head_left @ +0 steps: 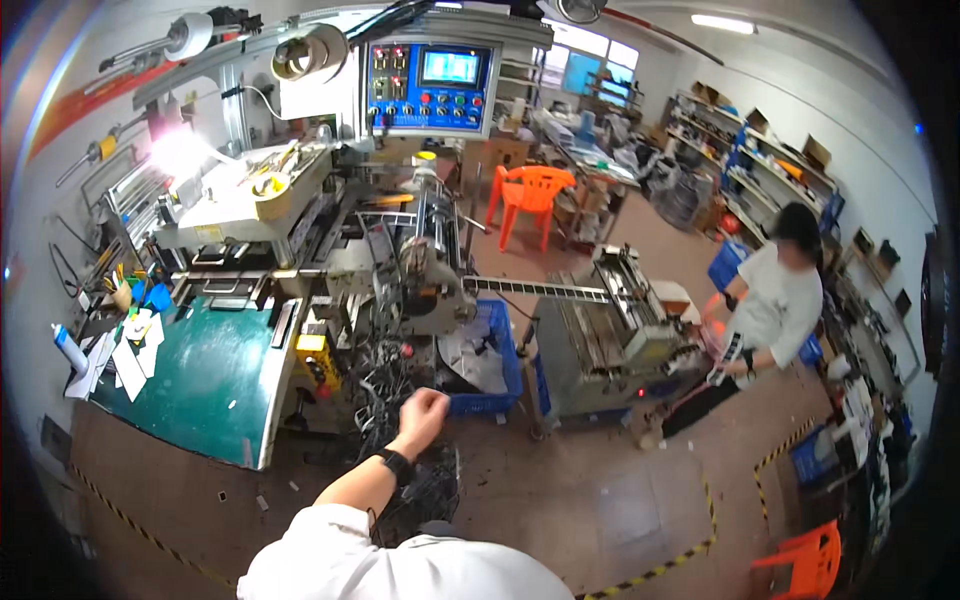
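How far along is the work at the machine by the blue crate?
Done: pale sheet material already lies in the blue crate under the machine. In hand: one hand is raised, closed in a fist, over the tangle of dark strips in front of the crate; whether it grips any is unclear. The other hand is out of view. Left: most of the dark strips remain heaped on the floor.

Up on the machine sits a blue control panel [428, 88] with a small glowing bluish screen [450, 67] at its top right and rows of red, green and blue buttons beneath. White paper sheets [128, 360] lie at the left end of the green surface [205, 385]. Brown cardboard boxes [816, 152] stand on the shelves along the far right wall.
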A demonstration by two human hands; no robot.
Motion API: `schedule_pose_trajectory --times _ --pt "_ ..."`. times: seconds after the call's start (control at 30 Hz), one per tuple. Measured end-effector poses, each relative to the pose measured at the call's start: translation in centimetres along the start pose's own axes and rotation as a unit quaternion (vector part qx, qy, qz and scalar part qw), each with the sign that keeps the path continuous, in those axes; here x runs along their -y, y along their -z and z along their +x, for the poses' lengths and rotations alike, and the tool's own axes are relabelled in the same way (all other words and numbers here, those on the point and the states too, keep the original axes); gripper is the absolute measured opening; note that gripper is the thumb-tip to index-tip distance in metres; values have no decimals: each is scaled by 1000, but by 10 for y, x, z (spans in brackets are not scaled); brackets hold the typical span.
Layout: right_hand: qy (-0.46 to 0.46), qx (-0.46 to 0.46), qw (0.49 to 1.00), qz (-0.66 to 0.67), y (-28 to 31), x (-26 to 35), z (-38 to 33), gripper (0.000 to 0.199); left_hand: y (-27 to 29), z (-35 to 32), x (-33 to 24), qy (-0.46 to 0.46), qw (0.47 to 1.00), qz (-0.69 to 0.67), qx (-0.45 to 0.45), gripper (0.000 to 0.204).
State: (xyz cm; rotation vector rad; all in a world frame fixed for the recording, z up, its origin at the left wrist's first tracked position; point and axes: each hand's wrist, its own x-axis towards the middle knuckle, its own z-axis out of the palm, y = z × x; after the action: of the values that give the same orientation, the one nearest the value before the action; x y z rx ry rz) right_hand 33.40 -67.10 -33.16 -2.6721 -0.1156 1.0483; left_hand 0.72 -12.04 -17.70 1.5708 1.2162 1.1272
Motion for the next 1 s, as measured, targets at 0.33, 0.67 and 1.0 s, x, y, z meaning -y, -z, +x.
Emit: schedule_pose_trajectory --times 0.33,0.67,1.0 --pt "190 37 979 -66 87 256 206 39 2 130 6 -6 907 13 -420 76" --pt "224 174 942 -179 47 426 274 40 -12 171 38 84 842 133 -516 33" --pt "364 263 861 -240 72 431 490 40 -25 176 -5 -16 806 53 -589 18"
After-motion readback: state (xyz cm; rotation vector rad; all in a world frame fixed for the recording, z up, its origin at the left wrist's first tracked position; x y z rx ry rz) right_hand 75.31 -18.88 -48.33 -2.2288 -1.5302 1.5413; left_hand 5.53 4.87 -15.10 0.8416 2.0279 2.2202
